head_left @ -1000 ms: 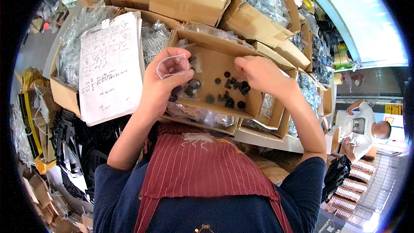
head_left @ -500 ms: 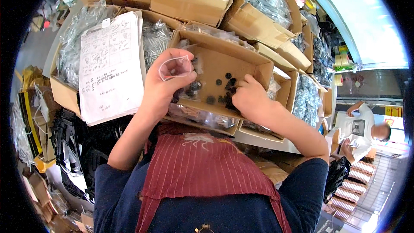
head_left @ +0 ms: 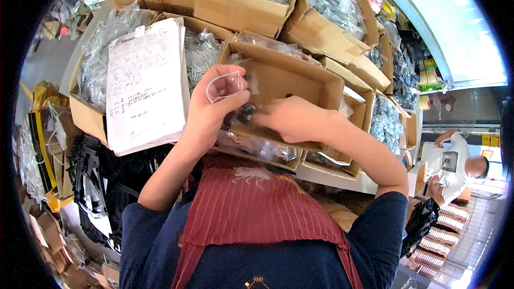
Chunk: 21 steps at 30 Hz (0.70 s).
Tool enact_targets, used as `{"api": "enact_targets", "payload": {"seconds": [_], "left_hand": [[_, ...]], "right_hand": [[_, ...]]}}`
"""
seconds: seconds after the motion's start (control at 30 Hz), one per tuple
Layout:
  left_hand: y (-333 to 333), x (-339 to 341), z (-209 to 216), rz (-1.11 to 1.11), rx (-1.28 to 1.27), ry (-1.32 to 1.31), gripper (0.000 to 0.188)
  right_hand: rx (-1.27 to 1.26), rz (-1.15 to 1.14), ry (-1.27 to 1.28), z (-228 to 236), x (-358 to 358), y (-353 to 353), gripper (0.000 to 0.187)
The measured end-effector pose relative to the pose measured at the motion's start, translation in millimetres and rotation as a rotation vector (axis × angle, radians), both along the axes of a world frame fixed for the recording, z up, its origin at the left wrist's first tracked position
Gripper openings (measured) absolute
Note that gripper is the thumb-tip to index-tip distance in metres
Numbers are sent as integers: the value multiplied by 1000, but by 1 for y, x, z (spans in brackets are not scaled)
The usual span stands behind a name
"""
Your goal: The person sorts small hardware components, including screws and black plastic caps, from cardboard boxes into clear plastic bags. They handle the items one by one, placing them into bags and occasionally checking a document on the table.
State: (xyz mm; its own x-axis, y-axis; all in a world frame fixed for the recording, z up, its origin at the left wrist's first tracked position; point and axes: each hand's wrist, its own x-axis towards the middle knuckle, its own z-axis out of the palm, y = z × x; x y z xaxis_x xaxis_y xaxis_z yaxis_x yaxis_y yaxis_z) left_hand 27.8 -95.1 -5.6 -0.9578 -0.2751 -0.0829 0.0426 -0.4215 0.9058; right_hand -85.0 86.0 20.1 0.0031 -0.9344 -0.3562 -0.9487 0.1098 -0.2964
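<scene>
My left hand (head_left: 204, 104) is curled round a small clear plastic bag (head_left: 225, 86), whose mouth gapes open toward me at the left end of a cardboard box (head_left: 292, 77). Inside that box my right hand (head_left: 294, 120) reaches leftward, its fingertips close to several small black round parts (head_left: 247, 112) that lie below the bag. Motion smears the right fingers, and I cannot make out whether they hold a part. The hand also covers much of the box floor.
Handwritten sheets (head_left: 144, 88) rest over a box of bagged parts on the left. More cardboard boxes (head_left: 243, 6) of bagged hardware stand behind and to the right. Bags of small parts (head_left: 257, 147) lie along the box's near side. Another person (head_left: 450, 163) is at far right.
My right hand has swept left across the box, from the black parts on the right to those near the bag. My left hand still holds the bag. The whole view has shifted slightly.
</scene>
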Motion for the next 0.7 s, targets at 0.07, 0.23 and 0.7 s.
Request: {"api": "enact_targets", "payload": {"seconds": [0.07,0.23,0.7], "left_hand": [[-1,3,0,-10,5,0,39],[-1,6,-1,-29,-22,3,38],[1,2,-4,-48,-47,18,38]], "right_hand": [[14,58,-5,-14,1,-1,23],[-5,-84,-32,-9,-16,-3,19],[-114,-68,208,-26,-2,3,18]]}}
